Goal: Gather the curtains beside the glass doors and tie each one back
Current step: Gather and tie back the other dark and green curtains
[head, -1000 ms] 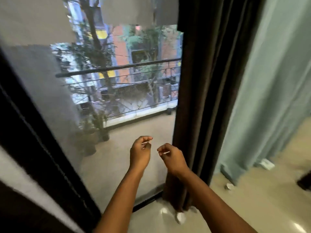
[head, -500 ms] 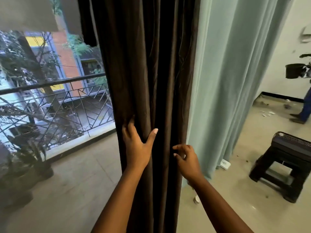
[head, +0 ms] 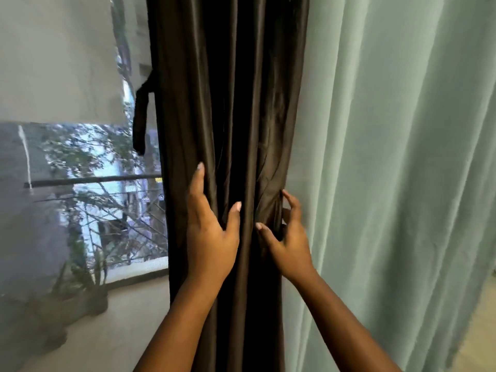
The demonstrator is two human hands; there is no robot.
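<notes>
A dark brown curtain (head: 236, 103) hangs bunched in narrow folds in the middle of the view, beside the glass door (head: 67, 76). My left hand (head: 212, 237) holds its left side, fingers reaching up the cloth and thumb pressed into a front fold. On the right edge, my right hand (head: 288, 237) curls its fingers round the fabric and pinches it inward. A dark tie-back strap (head: 141, 116) dangles loose from the curtain's left edge, above my hands.
A pale green curtain (head: 389, 157) hangs full length just right of the brown one. Through the glass I see a balcony railing (head: 91, 181) and potted plants (head: 80, 291) on the balcony floor. A strip of room floor (head: 480, 331) shows at far right.
I have moved closer and both hands have risen along the brown curtain. The right hand has shifted from the front folds to its right edge, squeezing the bundle narrower.
</notes>
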